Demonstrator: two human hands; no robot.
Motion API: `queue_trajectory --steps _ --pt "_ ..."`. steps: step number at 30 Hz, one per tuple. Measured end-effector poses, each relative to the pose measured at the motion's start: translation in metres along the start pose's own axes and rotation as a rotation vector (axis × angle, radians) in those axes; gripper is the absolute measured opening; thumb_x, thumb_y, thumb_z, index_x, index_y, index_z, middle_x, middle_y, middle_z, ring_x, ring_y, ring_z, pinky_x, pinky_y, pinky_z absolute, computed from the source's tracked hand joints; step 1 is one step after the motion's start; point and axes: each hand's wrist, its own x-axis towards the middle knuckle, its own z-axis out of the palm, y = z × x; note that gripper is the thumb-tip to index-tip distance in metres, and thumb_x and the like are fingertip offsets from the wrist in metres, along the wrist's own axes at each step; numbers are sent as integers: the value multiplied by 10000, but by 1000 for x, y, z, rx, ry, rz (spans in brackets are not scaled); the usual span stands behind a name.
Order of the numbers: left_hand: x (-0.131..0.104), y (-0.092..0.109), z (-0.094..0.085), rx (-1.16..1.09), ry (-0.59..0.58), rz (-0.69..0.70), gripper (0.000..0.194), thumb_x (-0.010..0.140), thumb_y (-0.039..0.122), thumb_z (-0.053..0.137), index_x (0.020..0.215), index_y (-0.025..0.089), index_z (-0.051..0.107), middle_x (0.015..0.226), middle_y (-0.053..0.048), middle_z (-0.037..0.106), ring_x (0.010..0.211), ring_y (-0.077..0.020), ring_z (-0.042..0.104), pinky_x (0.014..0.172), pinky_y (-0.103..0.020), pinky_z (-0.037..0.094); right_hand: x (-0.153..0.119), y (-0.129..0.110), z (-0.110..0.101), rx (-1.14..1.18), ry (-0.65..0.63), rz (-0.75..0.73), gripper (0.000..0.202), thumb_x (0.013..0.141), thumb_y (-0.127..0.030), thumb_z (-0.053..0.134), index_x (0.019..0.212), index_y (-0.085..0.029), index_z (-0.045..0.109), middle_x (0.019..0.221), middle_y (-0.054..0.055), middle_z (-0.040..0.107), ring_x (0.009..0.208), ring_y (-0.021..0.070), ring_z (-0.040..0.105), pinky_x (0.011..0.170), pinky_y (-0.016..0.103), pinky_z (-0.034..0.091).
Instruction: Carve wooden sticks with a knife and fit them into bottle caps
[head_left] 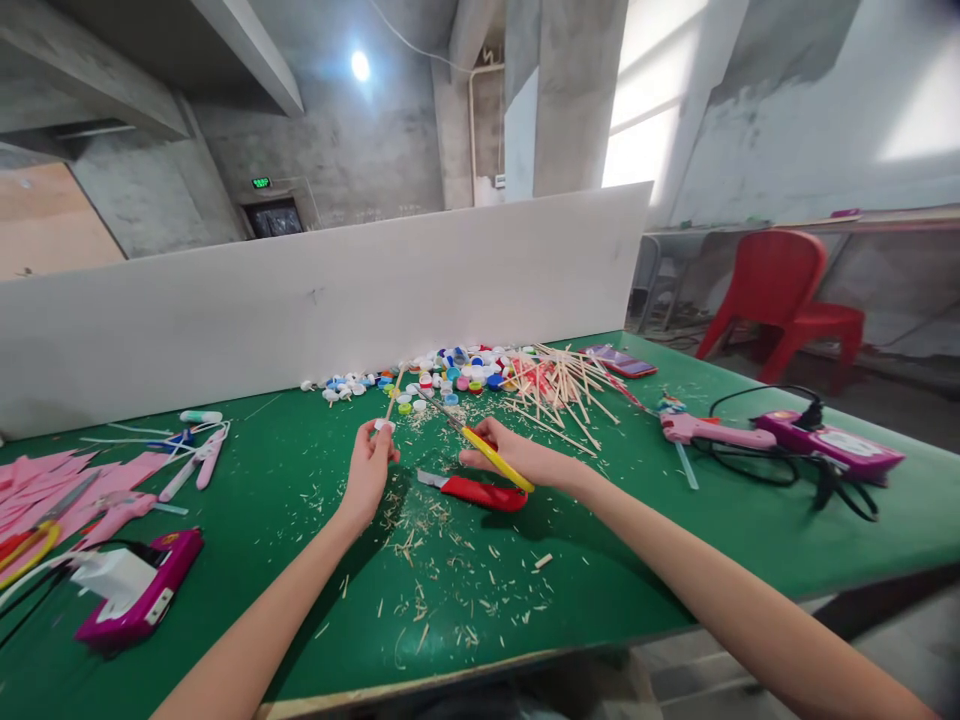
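Observation:
My left hand is closed, its fingertips pinching a small white piece that looks like a bottle cap. A thin wooden stick rises from between the same fingers; whether it is fixed to the white piece I cannot tell. In my right hand are scissors with yellow handles, their blades pointing up and left toward the stick. Just below that hand, a red utility knife lies with its short blade facing left. Wood shavings are scattered on the green tabletop around and below both hands.
Coloured bottle caps and a heap of wooden sticks lie before a white partition. A phone is behind. At right are a pink glue gun and purple power strip; at left, another power strip and pink sheets.

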Motion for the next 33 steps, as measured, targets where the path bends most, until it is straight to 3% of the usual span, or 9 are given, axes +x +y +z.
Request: queue_trajectory --steps 8,16,22,27,33 --pt "-18 4 16 -16 -102 -4 423 942 420 611 1275 160 586 1250 -98 642 1078 -202 656 921 -426 590 -6 -8 4 -126 -44 -3 466 956 -505 586 1292 -182 565 1113 71 639 908 177 623 848 409 536" --pt "-22 11 14 114 -122 38 410 945 422 608 1256 156 592 1208 -91 655 1031 -188 665 886 -402 598 -11 -14 4 -145 -76 -9 492 952 -502 596 1325 -185 548 1167 84 633 937 183 629 864 415 539" --pt "-21 13 9 231 -118 154 381 948 463 588 1164 149 594 924 -21 655 736 -105 611 677 -270 540 -9 -12 5 -152 -84 -28 472 956 -509 586 1294 -181 567 1137 78 640 922 179 630 855 412 539" --pt "-22 16 2 353 -129 243 365 911 493 594 1132 205 558 751 39 605 606 -93 511 590 -225 375 -6 -11 11 -193 -23 -20 412 963 -489 586 1229 -174 604 1126 71 651 959 184 635 871 409 542" --pt "-24 13 1 481 -168 304 355 936 480 530 1162 207 527 835 -8 674 708 -153 616 663 -261 444 -1 -12 18 -323 72 82 364 967 -482 586 1146 -169 636 1068 61 661 906 167 636 829 385 552"
